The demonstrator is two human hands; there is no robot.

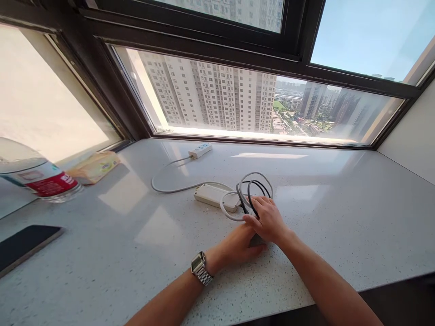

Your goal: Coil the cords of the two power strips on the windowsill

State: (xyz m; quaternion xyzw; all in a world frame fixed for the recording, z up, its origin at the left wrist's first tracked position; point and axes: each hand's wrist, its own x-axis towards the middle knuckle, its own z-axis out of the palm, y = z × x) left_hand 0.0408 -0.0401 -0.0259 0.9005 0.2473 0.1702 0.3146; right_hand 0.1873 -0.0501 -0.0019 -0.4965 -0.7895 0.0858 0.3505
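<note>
My right hand lies over a loose coil of grey and black cables on the white speckled counter, its fingers bent on the loops. My left hand, a metal watch on its wrist, is tucked under the right hand and touches something dark that is mostly hidden. A cream power strip lies just left of the coil, its grey cord curving back to a white socket block by the window.
A plastic water bottle with a red label lies at the left, a yellow tissue pack behind it. A dark phone rests at the near left. A window frame bounds the far edge.
</note>
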